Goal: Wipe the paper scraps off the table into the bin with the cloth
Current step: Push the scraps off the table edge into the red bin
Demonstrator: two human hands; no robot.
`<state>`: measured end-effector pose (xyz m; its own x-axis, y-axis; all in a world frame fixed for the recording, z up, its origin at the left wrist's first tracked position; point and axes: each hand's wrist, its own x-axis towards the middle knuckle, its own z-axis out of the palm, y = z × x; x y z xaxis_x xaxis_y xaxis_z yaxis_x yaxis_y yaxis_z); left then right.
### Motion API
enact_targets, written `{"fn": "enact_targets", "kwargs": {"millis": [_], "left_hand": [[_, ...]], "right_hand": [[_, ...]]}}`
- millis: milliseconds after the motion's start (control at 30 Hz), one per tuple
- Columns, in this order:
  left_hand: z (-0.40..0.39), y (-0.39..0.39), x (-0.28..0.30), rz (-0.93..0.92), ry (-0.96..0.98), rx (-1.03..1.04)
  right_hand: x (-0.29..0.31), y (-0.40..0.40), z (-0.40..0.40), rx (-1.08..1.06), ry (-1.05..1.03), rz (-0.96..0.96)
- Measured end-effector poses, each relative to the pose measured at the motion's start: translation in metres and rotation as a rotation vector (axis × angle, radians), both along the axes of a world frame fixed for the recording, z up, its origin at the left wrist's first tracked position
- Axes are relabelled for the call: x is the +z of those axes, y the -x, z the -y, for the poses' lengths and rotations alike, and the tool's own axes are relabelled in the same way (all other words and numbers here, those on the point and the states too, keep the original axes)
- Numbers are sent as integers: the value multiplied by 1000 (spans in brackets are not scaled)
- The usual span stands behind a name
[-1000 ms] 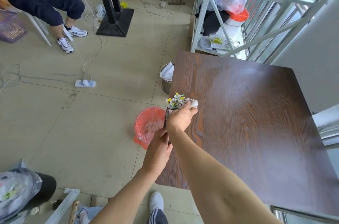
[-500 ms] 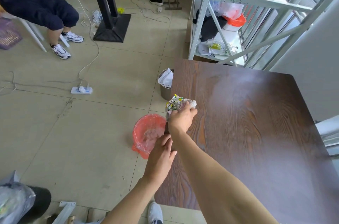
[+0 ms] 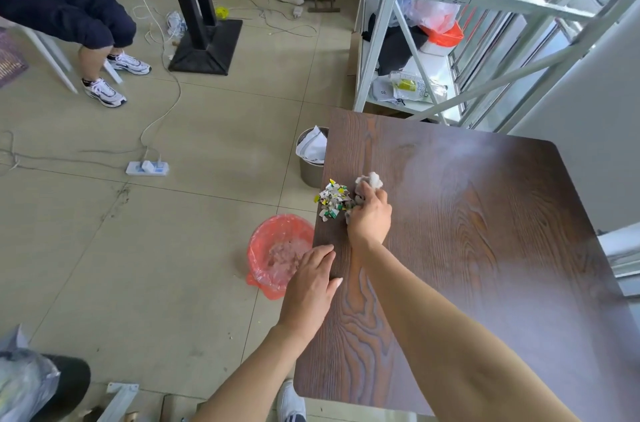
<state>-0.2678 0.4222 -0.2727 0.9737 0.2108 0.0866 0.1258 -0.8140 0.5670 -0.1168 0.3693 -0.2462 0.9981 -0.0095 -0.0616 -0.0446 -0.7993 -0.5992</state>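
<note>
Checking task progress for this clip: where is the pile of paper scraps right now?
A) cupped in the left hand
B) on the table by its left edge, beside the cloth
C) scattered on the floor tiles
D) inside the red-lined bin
B: the paper scraps lie heaped on the table near its left edge, just left of the cloth held by the right hand, above the bin on the floor.

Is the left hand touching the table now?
Touching. The head view shows the left hand lying flat on the table edge, beside the red-lined bin.
</note>
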Motion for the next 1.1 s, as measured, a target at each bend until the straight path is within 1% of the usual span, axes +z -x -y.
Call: {"fn": "enact_targets", "kwargs": {"millis": [133,267,500,667,833,967,1100], "left_hand": [[1,-8,-3,-16,-12,36],[1,-9,-5,-4,-12,44],[-5,-19,1,-23,53,11],[-7,-19,1,-27,48,1],[-7,-19,2,10,49,-2],[-8,-19,-1,-1,46,-2],[-8,-19,-1,2,8,5]], "right_hand": [[-5,-10,-10,125,59,28],[-5,-9,-16,213,62,63],[-5,-2,-40,267,30,66],[-1,-3,-54,309,33,41],[3,-8,-64,393,19,14],[3,-14,-62,395,-56,-7],[4,-16,-40,386,-119,27]]}}
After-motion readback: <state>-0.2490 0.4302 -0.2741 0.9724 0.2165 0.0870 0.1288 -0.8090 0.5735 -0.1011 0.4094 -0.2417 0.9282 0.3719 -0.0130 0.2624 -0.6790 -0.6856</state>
